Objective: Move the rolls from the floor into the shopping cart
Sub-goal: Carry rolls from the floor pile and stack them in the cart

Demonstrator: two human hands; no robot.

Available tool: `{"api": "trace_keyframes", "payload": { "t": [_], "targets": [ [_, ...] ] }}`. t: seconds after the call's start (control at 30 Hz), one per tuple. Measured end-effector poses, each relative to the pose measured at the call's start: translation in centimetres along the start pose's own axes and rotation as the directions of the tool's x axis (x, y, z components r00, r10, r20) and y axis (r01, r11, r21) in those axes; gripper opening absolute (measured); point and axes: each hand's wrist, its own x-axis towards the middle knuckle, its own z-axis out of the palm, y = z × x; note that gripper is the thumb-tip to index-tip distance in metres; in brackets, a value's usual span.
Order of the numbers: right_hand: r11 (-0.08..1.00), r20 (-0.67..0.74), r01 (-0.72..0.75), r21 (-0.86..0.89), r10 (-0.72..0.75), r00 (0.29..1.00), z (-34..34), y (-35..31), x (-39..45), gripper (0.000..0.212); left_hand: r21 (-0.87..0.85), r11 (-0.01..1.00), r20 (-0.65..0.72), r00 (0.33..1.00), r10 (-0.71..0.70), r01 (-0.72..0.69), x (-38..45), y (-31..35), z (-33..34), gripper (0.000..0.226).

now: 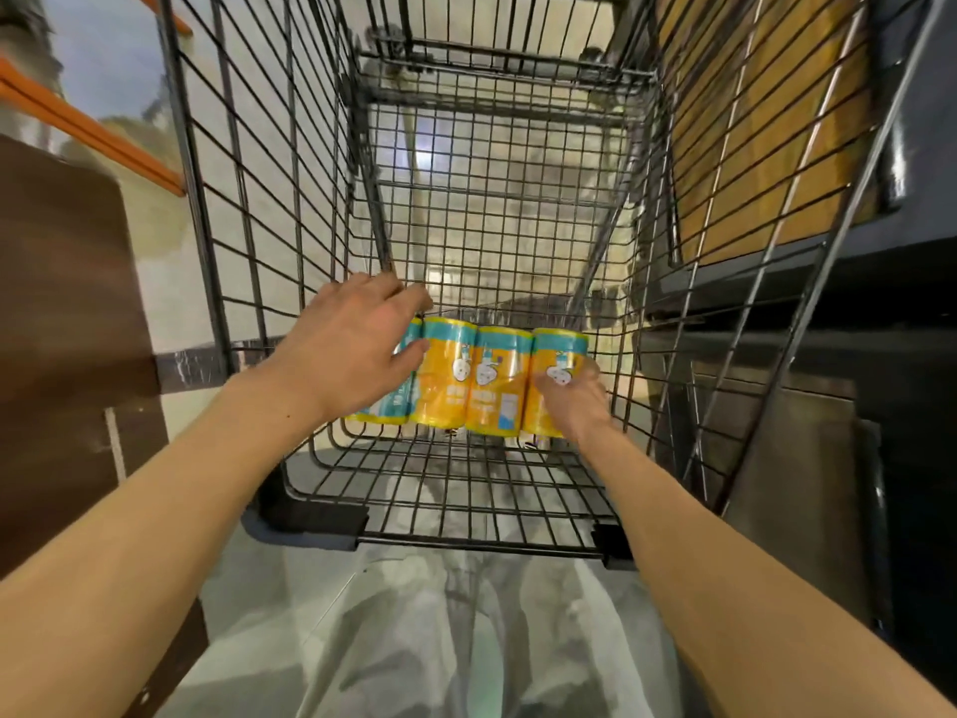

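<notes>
A yellow and teal pack of rolls [481, 386] lies across the near end of the black wire shopping cart [487, 215], resting on the basket's floor. My left hand [352, 344] lies over the pack's left end, fingers spread on top of it. My right hand [569, 401] grips the pack's right end from the side, thumb across the wrapping. Both arms reach over the cart's near rim. The leftmost roll is partly hidden under my left hand.
A brown panel [67, 303] and an orange rail [88, 127] stand to the left of the cart. A wooden board [766, 121] and dark shelving [839, 329] lie to the right. My legs in light trousers [466, 640] are below the cart's near edge.
</notes>
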Motion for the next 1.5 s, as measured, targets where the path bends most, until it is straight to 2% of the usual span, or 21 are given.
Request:
{"api": "trace_keyframes", "payload": {
  "t": [0.17,0.3,0.37,0.47,0.67,0.8,0.97,1.13,1.27,1.37,1.5],
  "targets": [
    [0.999,0.004,0.037,-0.026,-0.037,0.999,0.6,0.4,0.1,0.072,0.003,1.000,0.010,1.000,0.010,-0.010,0.4,0.6,1.2,0.045],
    [0.970,0.003,0.094,-0.226,-0.096,0.995,-1.1,-0.3,-0.9,0.067,0.083,0.995,0.103,0.994,0.039,-0.048,1.0,2.4,2.0,0.051],
    [0.939,0.007,0.143,-0.314,-0.148,0.989,-2.7,-0.8,-2.1,0.058,0.149,0.986,0.182,0.982,0.045,-0.073,0.9,3.8,1.6,0.055],
    [0.869,0.097,0.260,-0.421,-0.242,0.965,-5.4,-1.2,-5.2,0.040,0.184,0.981,0.222,0.975,0.021,-0.063,-0.4,5.9,-0.2,0.054],
    [0.715,0.186,0.441,-0.543,-0.410,0.893,-11.3,-2.2,-13.8,0.047,0.172,0.985,0.118,0.993,-0.008,-0.013,-4.6,10.1,-7.0,0.046],
    [0.681,0.084,0.471,-0.561,-0.520,0.850,-15.3,-3.5,-20.0,0.042,0.176,0.982,0.078,0.995,0.061,-0.074,-6.9,12.9,-11.4,0.048],
    [0.759,-0.196,0.383,-0.527,-0.547,0.814,-18.9,-2.1,-26.9,0.035,0.340,0.903,0.028,0.962,0.271,-0.264,-8.9,16.6,-16.2,0.054],
    [0.903,-0.428,0.186,-0.388,-0.355,0.831,-18.2,3.7,-34.2,0.047,0.395,0.767,0.122,0.856,0.502,-0.506,-10.3,20.6,-17.5,0.051],
    [0.973,-0.573,0.044,-0.226,-0.169,0.802,-16.2,10.8,-39.8,0.048,0.430,0.594,0.200,0.713,0.672,-0.680,-13.4,25.7,-15.7,0.046],
    [0.999,-0.650,-0.025,-0.042,-0.008,0.759,-14.3,16.2,-44.3,0.052,0.462,0.413,0.289,0.574,0.766,-0.785,-17.1,30.8,-12.9,0.047],
    [0.977,-0.728,-0.146,0.152,0.211,0.652,-10.9,23.5,-50.3,0.051,0.426,0.135,0.382,0.313,0.869,-0.895,-23.7,37.9,-8.5,0.052]
  ]
}}
